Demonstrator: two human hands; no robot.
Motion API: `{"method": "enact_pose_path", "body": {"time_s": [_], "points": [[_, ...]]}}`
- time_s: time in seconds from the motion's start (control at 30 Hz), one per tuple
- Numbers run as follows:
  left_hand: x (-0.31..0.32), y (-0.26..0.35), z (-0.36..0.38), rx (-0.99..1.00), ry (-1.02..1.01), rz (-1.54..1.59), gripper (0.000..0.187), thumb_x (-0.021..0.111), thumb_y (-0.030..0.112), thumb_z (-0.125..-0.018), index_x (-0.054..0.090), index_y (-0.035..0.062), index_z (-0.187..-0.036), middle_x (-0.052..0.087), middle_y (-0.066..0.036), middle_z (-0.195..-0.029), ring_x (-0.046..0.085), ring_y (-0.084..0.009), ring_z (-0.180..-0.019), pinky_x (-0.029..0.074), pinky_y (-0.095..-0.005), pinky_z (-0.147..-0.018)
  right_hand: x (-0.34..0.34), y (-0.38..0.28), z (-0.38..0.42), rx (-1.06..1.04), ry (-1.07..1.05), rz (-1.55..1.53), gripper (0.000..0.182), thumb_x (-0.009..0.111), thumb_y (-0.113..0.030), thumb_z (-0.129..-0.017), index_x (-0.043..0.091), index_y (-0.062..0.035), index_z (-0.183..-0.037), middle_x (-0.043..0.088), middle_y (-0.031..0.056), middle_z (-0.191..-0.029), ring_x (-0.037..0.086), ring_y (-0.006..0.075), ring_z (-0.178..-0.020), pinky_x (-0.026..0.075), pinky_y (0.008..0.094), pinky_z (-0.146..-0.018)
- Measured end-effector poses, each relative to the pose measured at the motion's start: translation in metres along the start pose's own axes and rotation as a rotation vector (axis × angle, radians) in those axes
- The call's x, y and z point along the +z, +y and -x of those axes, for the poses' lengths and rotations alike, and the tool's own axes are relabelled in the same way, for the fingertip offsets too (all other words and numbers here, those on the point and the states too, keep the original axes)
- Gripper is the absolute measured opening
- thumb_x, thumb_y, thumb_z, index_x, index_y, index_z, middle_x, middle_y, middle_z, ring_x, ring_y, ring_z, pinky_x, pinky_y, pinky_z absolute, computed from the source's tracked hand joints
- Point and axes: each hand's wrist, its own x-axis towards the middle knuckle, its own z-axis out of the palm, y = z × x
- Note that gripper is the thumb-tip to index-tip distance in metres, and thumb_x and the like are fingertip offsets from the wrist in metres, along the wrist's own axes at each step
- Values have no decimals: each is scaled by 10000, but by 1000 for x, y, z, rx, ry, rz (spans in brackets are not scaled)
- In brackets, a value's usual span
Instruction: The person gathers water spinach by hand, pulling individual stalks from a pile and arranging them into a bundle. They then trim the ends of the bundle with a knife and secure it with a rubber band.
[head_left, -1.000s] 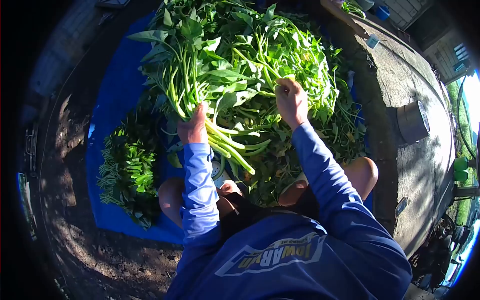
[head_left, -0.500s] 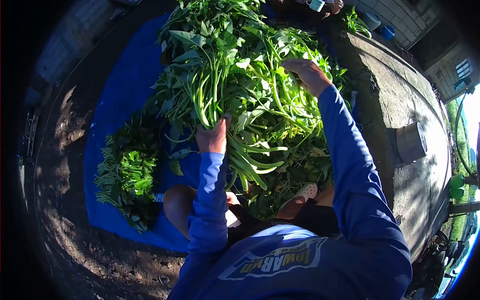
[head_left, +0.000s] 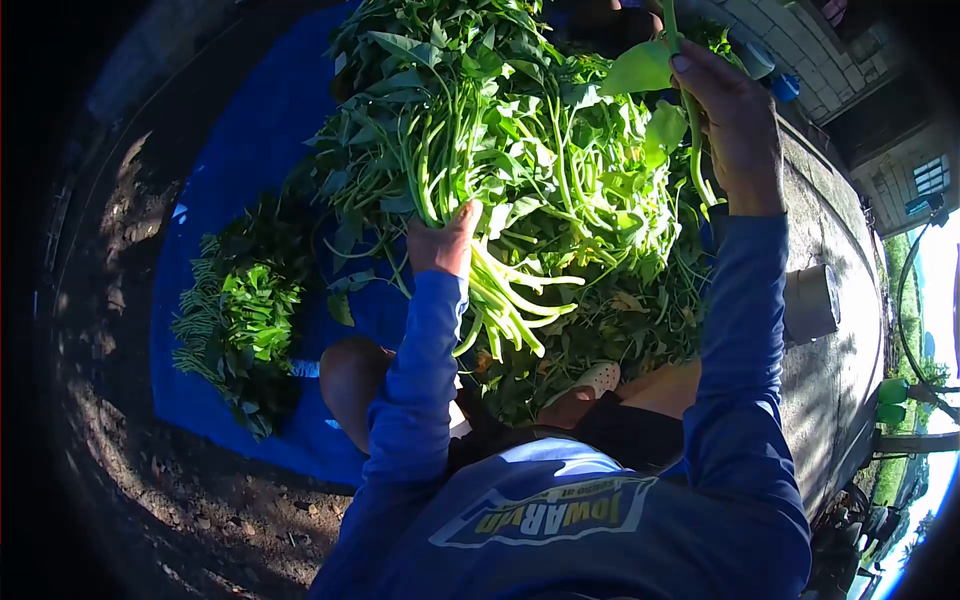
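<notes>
My left hand (head_left: 443, 243) is wrapped round a thick bunch of water spinach (head_left: 500, 290), its cut stems poking out below the fist and its leaves fanning upward. Raised at the upper right, my right hand (head_left: 735, 120) pinches a single water spinach stalk (head_left: 695, 150) with a few broad leaves. Between the two hands spreads a large heap of loose water spinach (head_left: 610, 190), brightly sunlit. Its far side runs out of view at the top.
A blue tarp (head_left: 225, 200) lies under the greens. Bundled greens (head_left: 260, 310) sit on it at the left. A concrete ledge (head_left: 830, 200) with a metal can (head_left: 812, 303) runs along the right. Part of another person (head_left: 610, 18) shows at the top.
My right hand has risen up and to the right from the heap, now with a stalk in it. My left hand still grips the bunch, slightly further right and up.
</notes>
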Motion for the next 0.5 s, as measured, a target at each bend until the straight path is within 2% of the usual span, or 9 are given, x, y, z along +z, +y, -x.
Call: {"method": "enact_pose_path", "body": {"time_s": [0.07, 0.1, 0.17, 0.23, 0.33, 0.37, 0.4, 0.47, 0.5], "points": [[-1, 5, 3, -39, -2, -20, 473, 877, 162, -783, 675, -42, -1158, 751, -104, -1067, 708, -171, -905, 570, -325, -845, 13, 8, 9, -86, 0, 6, 374, 783, -219, -946, 746, -19, -1260, 768, 32, -952, 681, 67, -864, 527, 233, -766], [-2, -29, -8, 47, -35, 197, 452, 873, 146, -799, 673, -45, -1156, 750, -107, -1066, 709, -178, -883, 575, -335, -816, 22, 21, 17, -99, -6, 30, 379, 782, -230, -943, 748, -20, -1256, 769, 36, -925, 673, 59, -840, 527, 238, -752], [-1, -35, -10, -76, -116, 538, 438, 873, 130, -808, 676, -40, -1161, 750, -107, -1071, 711, -175, -884, 576, -331, -806, 49, 29, 52, -16, -34, 277, 375, 766, -259, -937, 756, -19, -1225, 765, 70, -845, 658, 54, -765, 532, 262, -717], [2, -43, -9, -137, -130, 136, 410, 863, 138, -844, 685, -15, -1181, 749, -90, -1047, 707, -157, -862, 574, -309, -768, 93, 66, 95, 34, -158, 271, 341, 723, -251, -947, 758, -30, -1204, 771, 145, -872, 717, 166, -782, 557, 336, -748], [2, -88, -14, -362, -301, 330, 380, 657, 424, -1014, 713, 82, -1172, 742, -32, -970, 697, -162, -779, 572, -323, -722, 137, 148, 153, 284, -356, 73, 353, 694, -240, -965, 736, -33, -1249, 771, 197, -982, 744, 261, -881, 563, 374, -840], [-4, -94, -15, -518, -453, 379, 457, 621, 522, -1020, 700, 101, -1180, 745, -42, -1011, 718, -181, -862, 583, -337, -779, 141, 154, 162, 235, -325, 141, 355, 701, -224, -973, 729, -28, -1268, 778, 166, -1046, 737, 224, -934, 559, 350, -866], [-8, -90, -8, -599, -469, 376, 469, 601, 534, -1027, 694, 103, -1185, 744, -46, -1024, 721, -191, -886, 586, -346, -798, 143, 158, 170, 195, -292, 209, 359, 708, -208, -980, 722, -23, -1287, 784, 135, -1111, 730, 186, -987, 556, 326, -892], [-11, -82, 6, -766, -511, 362, 494, 560, 559, -1043, 683, 106, -1197, 743, -53, -1049, 728, -211, -933, 591, -363, -836, 147, 168, 183, 196, -306, 172, 350, 685, -234, -963, 737, -41, -1251, 748, 221, -1047, 729, 345, -961, 544, 394, -895], [-13, -82, 5, -790, -557, 393, 571, 601, 582, -1018, 666, 61, -1240, 737, -73, -1081, 725, -214, -948, 588, -374, -853, 149, 171, 189, 185, -304, 167, 366, 680, -246, -963, 731, -35, -1257, 740, 223, -1029, 724, 359, -968, 546, 409, -895]]}}
